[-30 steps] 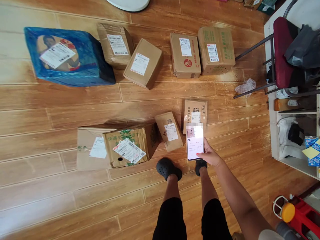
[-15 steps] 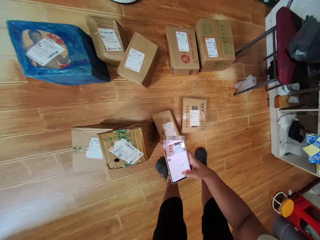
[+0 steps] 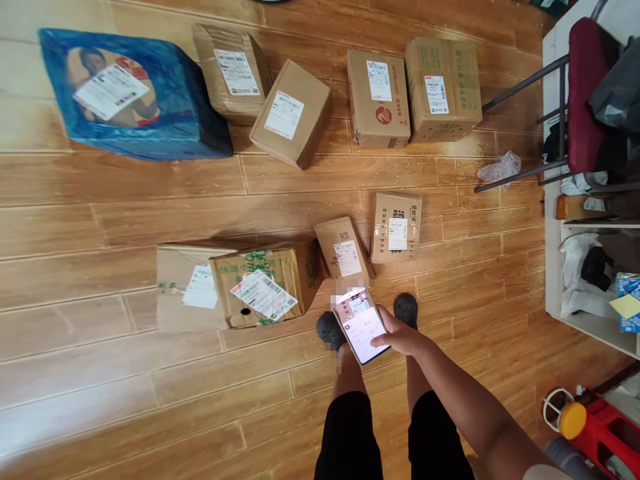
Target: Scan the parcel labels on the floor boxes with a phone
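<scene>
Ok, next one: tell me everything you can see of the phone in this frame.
The phone is a slim slab with a dark rim, its lit screen facing up and showing a pale page, partly blurred. It is tilted, its top end leaning to the left. The right hand holds it from its right edge, above the black shoes and just short of the small cardboard box. Nothing else touches it.

The phone [image 3: 361, 325] is the landmark, held in the right hand [image 3: 404, 337] on its right side. Just beyond it lies the small box [image 3: 345, 253]; right of that one, another box [image 3: 396, 227]. Left of the phone lies the long box [image 3: 235, 287]. Far right stands the chair [image 3: 575, 100].
</scene>
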Tool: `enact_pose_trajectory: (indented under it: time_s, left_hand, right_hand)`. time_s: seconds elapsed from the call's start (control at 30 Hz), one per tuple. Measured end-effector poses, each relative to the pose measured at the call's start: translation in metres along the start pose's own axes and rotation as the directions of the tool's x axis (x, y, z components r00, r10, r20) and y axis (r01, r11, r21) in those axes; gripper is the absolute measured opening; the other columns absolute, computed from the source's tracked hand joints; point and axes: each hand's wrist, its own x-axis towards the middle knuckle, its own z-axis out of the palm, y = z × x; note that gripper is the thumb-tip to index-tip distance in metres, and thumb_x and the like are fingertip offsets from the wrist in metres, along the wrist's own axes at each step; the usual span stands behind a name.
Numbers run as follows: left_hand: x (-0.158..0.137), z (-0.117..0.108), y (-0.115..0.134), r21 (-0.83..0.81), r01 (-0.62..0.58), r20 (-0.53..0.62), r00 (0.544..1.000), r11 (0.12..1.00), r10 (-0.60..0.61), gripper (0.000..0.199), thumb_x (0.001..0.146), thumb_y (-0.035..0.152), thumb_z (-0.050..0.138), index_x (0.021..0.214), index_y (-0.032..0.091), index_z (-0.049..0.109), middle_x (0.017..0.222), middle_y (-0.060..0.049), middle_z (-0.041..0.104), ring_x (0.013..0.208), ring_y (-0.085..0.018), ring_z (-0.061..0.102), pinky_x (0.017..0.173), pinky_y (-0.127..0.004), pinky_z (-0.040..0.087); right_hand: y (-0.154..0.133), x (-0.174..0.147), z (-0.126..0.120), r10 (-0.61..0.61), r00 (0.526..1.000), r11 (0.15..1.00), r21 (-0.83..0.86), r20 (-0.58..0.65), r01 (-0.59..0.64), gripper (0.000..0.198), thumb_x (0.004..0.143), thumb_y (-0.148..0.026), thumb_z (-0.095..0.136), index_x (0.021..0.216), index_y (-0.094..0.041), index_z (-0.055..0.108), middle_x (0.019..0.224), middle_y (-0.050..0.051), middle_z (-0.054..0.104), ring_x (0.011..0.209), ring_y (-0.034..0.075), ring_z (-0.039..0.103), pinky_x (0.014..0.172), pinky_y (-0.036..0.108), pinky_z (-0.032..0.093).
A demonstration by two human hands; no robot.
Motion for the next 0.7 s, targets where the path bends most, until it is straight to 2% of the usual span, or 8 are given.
enact_pose_trajectory:
  time_s: [0.1,0.2,0.23,0.27,0.33,0.4,0.5,0.7]
  left_hand:
    - [0.068,0.021,0.022,-0.02,-0.024,0.008,1.0,1.0,0.024,0.032,0.1,0.045,0.054,0.114,0.02,0.069,0.11,-0.006,0.068,0.104,-0.025,0.066,0.083,-0.037,0.058]
    - [0.142,0.036,0.05,-0.041,-0.05,0.004,0.999,0.998,0.05,0.028,0.093,0.045,0.065,0.115,0.027,0.069,0.114,-0.008,0.069,0.1,-0.021,0.066,0.081,-0.035,0.059]
    - [0.166,0.04,0.058,-0.049,-0.063,0.0,0.998,0.997,0.063,0.029,0.093,0.044,0.066,0.114,0.024,0.069,0.112,-0.008,0.07,0.101,-0.023,0.066,0.081,-0.038,0.059]
    - [0.187,0.042,0.066,-0.056,-0.071,-0.009,0.997,0.996,0.07,0.025,0.092,0.043,0.066,0.109,0.025,0.072,0.107,-0.004,0.072,0.104,-0.028,0.066,0.08,-0.038,0.059]
    - [0.22,0.044,0.075,-0.066,-0.088,-0.027,0.996,0.994,0.086,0.022,0.093,0.037,0.062,0.11,0.028,0.074,0.107,-0.001,0.074,0.107,-0.03,0.067,0.077,-0.039,0.058]
    - [0.237,0.045,0.075,-0.071,-0.096,-0.055,0.994,0.993,0.092,0.03,0.096,0.032,0.05,0.11,0.035,0.076,0.11,0.004,0.074,0.113,-0.033,0.066,0.069,-0.039,0.056]
    - [0.239,0.049,0.064,-0.065,-0.088,-0.105,0.991,0.994,0.081,0.043,0.097,0.03,0.035,0.109,0.036,0.076,0.118,0.005,0.07,0.123,-0.039,0.06,0.061,-0.039,0.052]
    - [0.234,0.068,0.048,-0.057,-0.088,-0.182,0.98,0.994,0.076,0.031,0.089,0.027,0.051,0.109,0.031,0.075,0.132,0.001,0.063,0.131,-0.047,0.052,0.064,-0.041,0.055]
  right_hand:
    - [0.027,0.011,-0.001,0.018,0.998,0.999,-0.027,-0.068,-0.02,0.063,0.071,-0.025,0.081,0.128,-0.03,0.056,0.13,0.003,0.067,0.126,0.028,0.058,0.106,0.041,0.045]
    - [0.046,0.025,-0.001,0.026,0.992,0.998,-0.047,-0.126,-0.032,0.055,0.073,-0.027,0.08,0.124,-0.03,0.058,0.122,0.001,0.069,0.12,0.026,0.061,0.102,0.041,0.048]
    - [0.05,0.03,-0.001,0.028,0.989,0.998,-0.054,-0.142,-0.036,0.053,0.074,-0.028,0.079,0.122,-0.03,0.059,0.119,0.001,0.07,0.117,0.026,0.063,0.101,0.041,0.049]
    - [0.054,0.035,-0.001,0.028,0.987,0.997,-0.061,-0.158,-0.038,0.05,0.074,-0.029,0.079,0.12,-0.029,0.059,0.116,0.0,0.07,0.114,0.026,0.064,0.099,0.04,0.05]
    - [0.058,0.045,-0.001,0.022,0.982,0.996,-0.076,-0.186,-0.037,0.046,0.074,-0.03,0.079,0.117,-0.028,0.06,0.114,0.0,0.07,0.111,0.025,0.065,0.098,0.04,0.05]
    - [0.062,0.053,-0.001,0.016,0.978,0.995,-0.091,-0.207,-0.035,0.044,0.074,-0.032,0.079,0.115,-0.027,0.061,0.112,0.001,0.071,0.109,0.025,0.065,0.097,0.04,0.051]
    - [0.064,0.06,-0.001,0.002,0.972,0.994,-0.109,-0.237,-0.028,0.041,0.078,-0.038,0.075,0.115,-0.027,0.061,0.112,0.002,0.071,0.109,0.026,0.066,0.097,0.04,0.051]
    - [0.058,0.075,-0.005,-0.052,0.957,0.99,-0.139,-0.286,0.012,0.043,0.084,-0.052,0.067,0.119,-0.029,0.062,0.123,0.004,0.071,0.116,0.028,0.064,0.103,0.042,0.049]
